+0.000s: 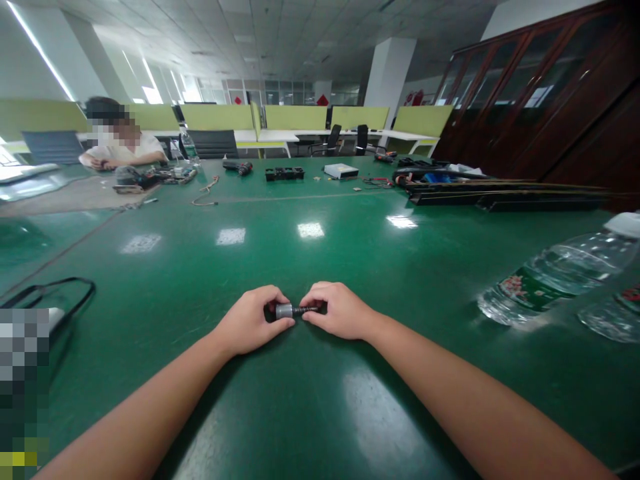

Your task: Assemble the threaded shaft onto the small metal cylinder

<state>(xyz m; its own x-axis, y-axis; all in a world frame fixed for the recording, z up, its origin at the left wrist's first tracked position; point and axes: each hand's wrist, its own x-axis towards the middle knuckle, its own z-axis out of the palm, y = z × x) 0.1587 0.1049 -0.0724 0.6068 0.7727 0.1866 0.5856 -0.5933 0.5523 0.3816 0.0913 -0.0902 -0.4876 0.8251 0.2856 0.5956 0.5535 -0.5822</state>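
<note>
Basically, L hand [255,320] grips the grey cyl. end of a small metal part [285,311], R hand [340,311] pinches its thin dark end; part lies horiz. btwn both, nr ctr of green table [260,260].

The left hand [249,319] hides part of one end of the grey rod [285,311], and the right hand [341,311] hides part of the thin end. Big squares blur the thing [23,347] cut off at the left edge, and the head of the person [143,148]. The right edge cuts off a bottle [613,320]. Bits in the far pile [440,177] are too small to tell.
</note>
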